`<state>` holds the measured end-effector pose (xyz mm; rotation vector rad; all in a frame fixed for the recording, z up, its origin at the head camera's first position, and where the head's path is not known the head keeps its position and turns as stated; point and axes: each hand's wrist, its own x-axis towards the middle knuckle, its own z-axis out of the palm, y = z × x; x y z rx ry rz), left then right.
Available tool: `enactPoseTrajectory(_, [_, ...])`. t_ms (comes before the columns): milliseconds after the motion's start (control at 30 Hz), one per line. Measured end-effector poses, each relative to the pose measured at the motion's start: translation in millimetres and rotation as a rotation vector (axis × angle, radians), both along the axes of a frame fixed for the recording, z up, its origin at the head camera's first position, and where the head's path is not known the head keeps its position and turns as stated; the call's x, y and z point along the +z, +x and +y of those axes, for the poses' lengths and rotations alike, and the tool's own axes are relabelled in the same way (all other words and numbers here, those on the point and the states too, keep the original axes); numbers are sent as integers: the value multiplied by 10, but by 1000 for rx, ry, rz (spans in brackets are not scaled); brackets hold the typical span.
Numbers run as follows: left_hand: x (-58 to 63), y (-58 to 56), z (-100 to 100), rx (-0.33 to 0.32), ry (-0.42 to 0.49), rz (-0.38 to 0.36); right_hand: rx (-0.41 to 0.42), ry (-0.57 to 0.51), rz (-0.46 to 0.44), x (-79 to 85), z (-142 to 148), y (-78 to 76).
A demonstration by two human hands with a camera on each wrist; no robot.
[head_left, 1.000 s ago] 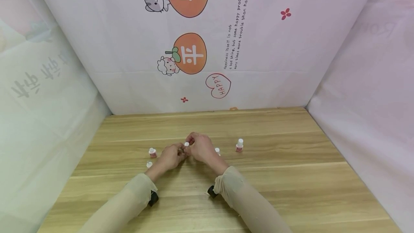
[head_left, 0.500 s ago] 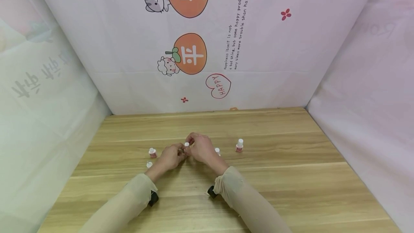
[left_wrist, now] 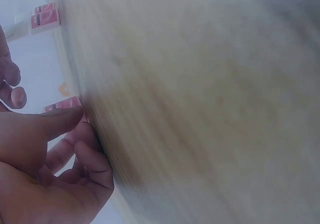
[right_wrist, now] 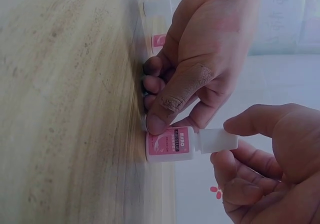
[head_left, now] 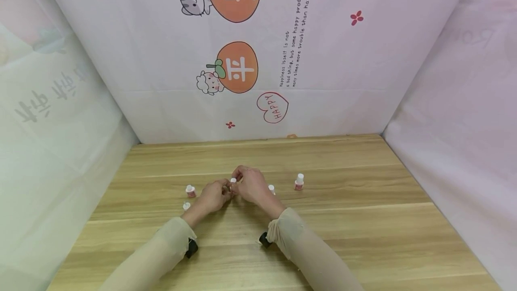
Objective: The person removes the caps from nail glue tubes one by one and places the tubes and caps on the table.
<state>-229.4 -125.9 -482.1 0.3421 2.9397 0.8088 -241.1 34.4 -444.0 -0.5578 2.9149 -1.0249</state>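
A small nail glue bottle (right_wrist: pixel 170 146) with a pink label stands upright on the wooden table between both hands. My left hand (head_left: pixel 214 194) holds its lower body, the thumb lying against the label in the right wrist view. From the other side my right hand (head_left: pixel 251 185) pinches the white cap (right_wrist: pixel 218 140) between thumb and fingers. The cap sits on the bottle's neck. In the left wrist view my left hand (left_wrist: pixel 55 169) covers much of the bottle, leaving part of the pink label (left_wrist: pixel 62 104) showing.
Two similar bottles stand to the left, one farther back (head_left: pixel 190 191) and one near the left wrist (head_left: pixel 186 206). On the right, one bottle (head_left: pixel 272 189) is partly hidden by the right wrist, and another (head_left: pixel 299 182) stands beyond it. Printed white cloth (head_left: pixel 323 102) walls the table.
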Motion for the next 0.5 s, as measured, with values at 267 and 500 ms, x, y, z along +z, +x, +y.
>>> enactPoseTrajectory(267, [4,-1,0,-6,10,-5,-15,0,19,-9,5,-3])
enactPoseTrajectory(500, [12,5,4,-1,9,-10,0,-11,8,-7,6,12])
